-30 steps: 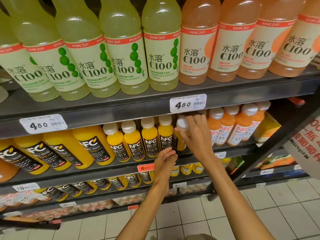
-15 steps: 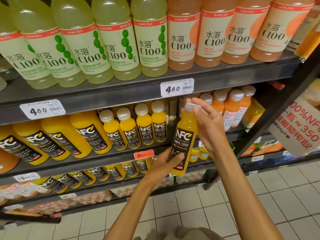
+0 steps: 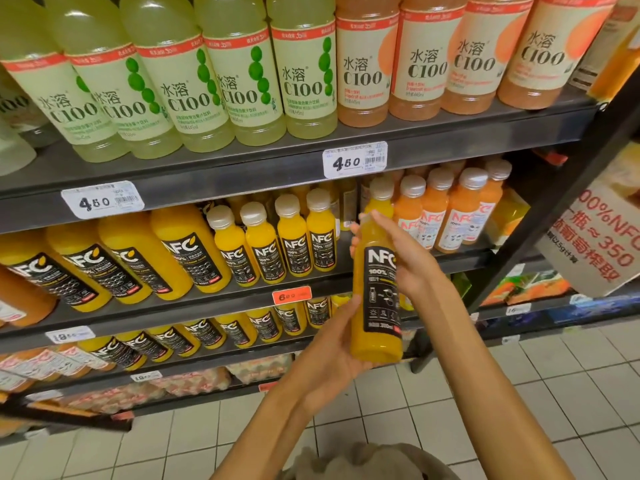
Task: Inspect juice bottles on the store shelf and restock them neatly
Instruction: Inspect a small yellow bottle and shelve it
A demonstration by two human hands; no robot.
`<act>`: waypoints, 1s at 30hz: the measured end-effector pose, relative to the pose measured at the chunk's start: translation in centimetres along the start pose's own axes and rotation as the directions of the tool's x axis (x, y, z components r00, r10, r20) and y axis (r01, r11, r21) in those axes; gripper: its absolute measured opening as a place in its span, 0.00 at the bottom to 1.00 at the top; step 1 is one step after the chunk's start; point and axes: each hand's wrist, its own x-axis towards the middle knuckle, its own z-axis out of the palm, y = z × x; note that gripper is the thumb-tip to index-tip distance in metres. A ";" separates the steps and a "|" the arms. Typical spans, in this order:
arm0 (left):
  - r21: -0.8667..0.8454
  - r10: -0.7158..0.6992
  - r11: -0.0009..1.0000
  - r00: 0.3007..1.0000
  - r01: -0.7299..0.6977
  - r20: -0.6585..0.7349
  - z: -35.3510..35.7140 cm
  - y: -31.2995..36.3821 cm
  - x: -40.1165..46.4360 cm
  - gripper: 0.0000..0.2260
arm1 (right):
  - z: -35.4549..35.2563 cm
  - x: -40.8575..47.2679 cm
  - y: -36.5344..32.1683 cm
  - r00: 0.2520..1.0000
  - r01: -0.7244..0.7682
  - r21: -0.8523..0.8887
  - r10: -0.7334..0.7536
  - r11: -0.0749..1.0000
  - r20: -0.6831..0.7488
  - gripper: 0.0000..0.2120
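Dark metal shelving (image 3: 450,140), apparently pale tiled floor (image 3: 502,403)

Two bare forearms enter from the near edge, one on the left and one on the right, each ending in a bare hand: the left hand (image 3: 332,341) and the right hand (image 3: 401,258). No sleeve, cuff, glove, watch or ring shows on either forearm or hand; both are uncovered up to the picture's edge. The fingers (image 3: 388,223) are bare, with short, unpainted nails. At the near edge, between the forearms, lies a fold of grey-beige garment fabric (image 3: 367,460), soft and creased, without visible print or fastening.
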 end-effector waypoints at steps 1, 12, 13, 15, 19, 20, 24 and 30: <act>-0.060 -0.020 0.998 1.000 0.020 0.004 0.2 0.2 0.0 0.20 | 0.1 0.1 0.1 0.999 -0.048 -0.017 0.048 0.999 0.006 0.13; -0.332 -0.012 0.943 0.998 0.031 0.058 1.9 1.5 -0.8 0.18 | -0.6 0.9 2.0 0.946 -0.312 0.089 0.318 0.946 -0.059 0.09; -0.360 -0.006 0.933 0.998 0.026 0.056 1.9 1.6 -0.8 0.17 | -0.7 1.0 2.0 0.946 -0.314 0.086 0.319 0.946 -0.057 0.09; -0.374 -0.011 0.927 0.999 0.023 0.034 1.6 1.8 -0.9 0.16 | -0.8 1.1 2.1 0.946 -0.312 0.113 0.319 0.943 -0.049 0.10; -0.352 -0.038 0.935 0.999 0.045 0.028 1.3 1.7 -1.0 0.18 | -0.4 1.5 1.4 0.969 -0.244 0.008 0.244 0.970 -0.033 0.10; -0.334 -0.042 0.941 0.999 0.046 0.020 1.2 1.7 -1.0 0.20 | -0.2 1.5 1.0 0.978 -0.210 -0.011 0.210 0.978 -0.015 0.09; -0.173 -0.002 0.985 0.999 -0.006 -0.043 0.2 1.2 -0.7 0.27 | 1.5 1.1 -0.4 0.996 -0.024 -0.030 0.027 0.999 0.085 0.10; 0.100 0.065 0.993 0.996 -0.059 -0.056 -0.4 0.8 -0.5 0.26 | 2.8 -0.2 -1.1 0.994 0.006 -0.225 0.019 0.974 0.111 0.26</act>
